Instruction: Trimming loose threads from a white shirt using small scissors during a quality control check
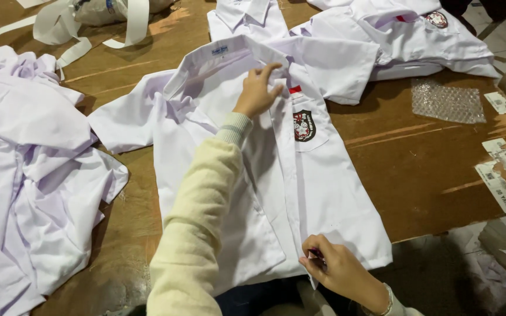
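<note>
In the head view, you are working on a white shirt (300, 193) lying flat across the centre of the frame on the brown table (417, 158). Your left hand (259, 90) is pinching the placket just below the collar, fingers curled onto the cloth. Your right hand (338, 269), at the lower middle, is gripping the shirt's bottom hem. A pile of white shirts (30, 175) is lying at the left edge.

Both hands on a white shirt (276, 175): left hand (257, 92) near collar, right hand (335, 266) at hem.
</note>
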